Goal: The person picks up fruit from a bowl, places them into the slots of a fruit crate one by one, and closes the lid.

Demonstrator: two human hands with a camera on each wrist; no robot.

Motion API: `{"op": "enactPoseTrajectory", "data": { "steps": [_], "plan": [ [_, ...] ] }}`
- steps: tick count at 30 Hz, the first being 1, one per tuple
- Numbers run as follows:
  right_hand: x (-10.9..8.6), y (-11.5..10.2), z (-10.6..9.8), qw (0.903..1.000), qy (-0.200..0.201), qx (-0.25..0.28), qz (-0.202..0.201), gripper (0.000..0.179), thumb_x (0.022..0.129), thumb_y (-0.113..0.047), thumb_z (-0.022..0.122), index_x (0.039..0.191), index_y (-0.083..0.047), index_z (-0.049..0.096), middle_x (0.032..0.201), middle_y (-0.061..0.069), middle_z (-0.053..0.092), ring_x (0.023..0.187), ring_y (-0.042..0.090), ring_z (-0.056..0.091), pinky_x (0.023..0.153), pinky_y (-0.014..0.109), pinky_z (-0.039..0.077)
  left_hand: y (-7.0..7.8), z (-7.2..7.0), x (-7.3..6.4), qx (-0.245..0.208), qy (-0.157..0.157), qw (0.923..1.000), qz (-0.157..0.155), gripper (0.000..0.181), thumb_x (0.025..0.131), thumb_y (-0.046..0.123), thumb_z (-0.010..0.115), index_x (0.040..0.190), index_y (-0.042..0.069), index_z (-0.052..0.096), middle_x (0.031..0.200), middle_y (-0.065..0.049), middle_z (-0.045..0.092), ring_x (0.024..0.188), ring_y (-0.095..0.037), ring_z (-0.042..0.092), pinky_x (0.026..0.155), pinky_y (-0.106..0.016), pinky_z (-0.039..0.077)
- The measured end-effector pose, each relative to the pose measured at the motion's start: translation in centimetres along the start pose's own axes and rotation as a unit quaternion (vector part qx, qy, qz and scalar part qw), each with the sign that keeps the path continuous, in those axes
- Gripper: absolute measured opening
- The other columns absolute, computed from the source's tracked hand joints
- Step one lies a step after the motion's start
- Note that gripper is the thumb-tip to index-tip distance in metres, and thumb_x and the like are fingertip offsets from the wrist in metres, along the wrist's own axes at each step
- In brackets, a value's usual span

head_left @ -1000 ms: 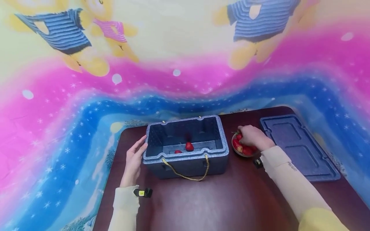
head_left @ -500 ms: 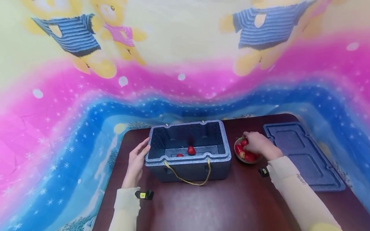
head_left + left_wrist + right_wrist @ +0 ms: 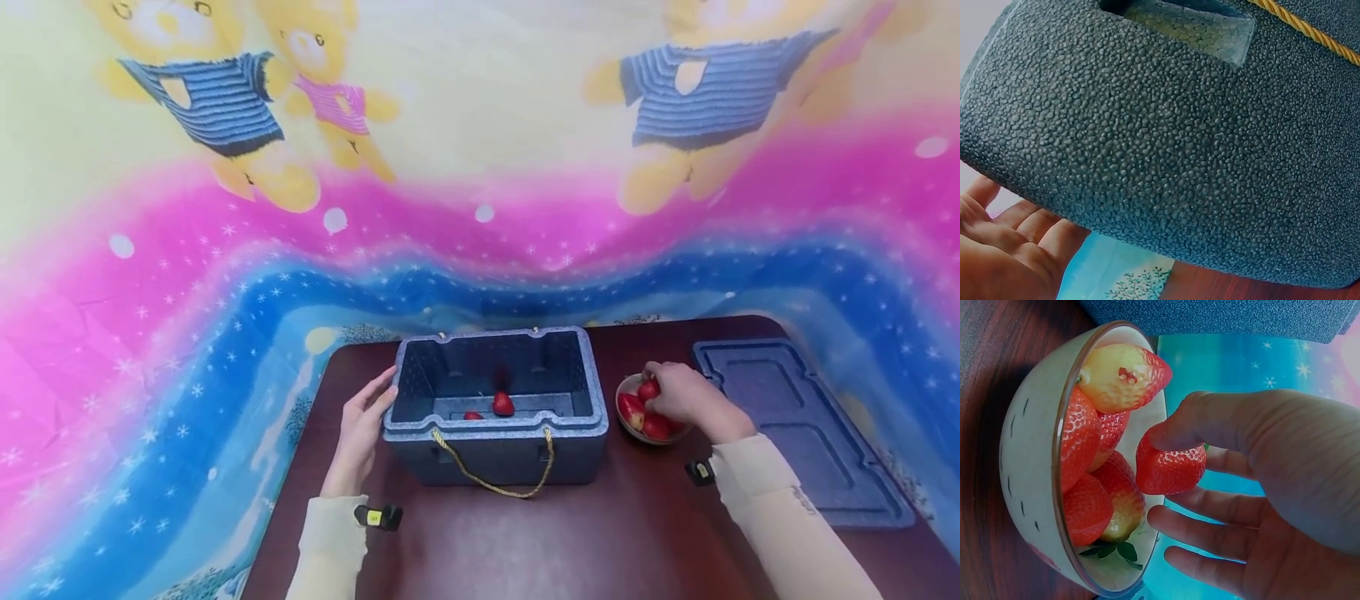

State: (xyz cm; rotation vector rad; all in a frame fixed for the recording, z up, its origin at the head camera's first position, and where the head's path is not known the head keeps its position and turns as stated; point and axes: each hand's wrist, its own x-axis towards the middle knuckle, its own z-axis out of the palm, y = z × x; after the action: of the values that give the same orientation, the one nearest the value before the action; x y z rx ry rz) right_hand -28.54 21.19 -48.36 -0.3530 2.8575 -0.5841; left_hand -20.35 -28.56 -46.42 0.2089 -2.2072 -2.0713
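Observation:
My right hand is over a small bowl of strawberries, right of the box. Thumb and fingers pinch one red strawberry at the bowl's mouth, in the right wrist view. Several others lie in the bowl, among them a yellow-and-red strawberry. My left hand rests against the left end of a dark blue-grey box, its fingers extended along the wall. Inside the open-topped box lie a strawberry and another strawberry, partly hidden by the front rim.
The box's lid lies flat on the dark red table, right of the bowl. A yellow rope handle hangs on the box's front. Behind the table is a printed cloth with bears.
The head view has shifted, so everything sits lower and slightly further right. Both hands keep their places at the box and bowl. A green leaf seen earlier at the bowl's edge no longer shows there.

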Motion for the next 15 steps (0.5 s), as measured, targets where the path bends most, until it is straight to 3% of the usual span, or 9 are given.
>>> {"op": "enactPoseTrajectory", "data": {
  "steps": [15],
  "plan": [
    [-1.1,0.1,0.3,0.9996,0.009,-0.008,-0.024,0.053,0.080,-0.017,0.083,0.122,0.004,0.061,0.110,0.024,0.064,0.092,0.034,0.061,0.065,0.044,0.059,0.0,-0.2,-0.3,-0.004,-0.001,1.0000,0.001,0.046,0.100,0.028,0.066,0.143,0.017,0.059,0.152,-0.006,0.048,0.139,-0.024,0.040,0.116,-0.049,0.029]
  ]
}}
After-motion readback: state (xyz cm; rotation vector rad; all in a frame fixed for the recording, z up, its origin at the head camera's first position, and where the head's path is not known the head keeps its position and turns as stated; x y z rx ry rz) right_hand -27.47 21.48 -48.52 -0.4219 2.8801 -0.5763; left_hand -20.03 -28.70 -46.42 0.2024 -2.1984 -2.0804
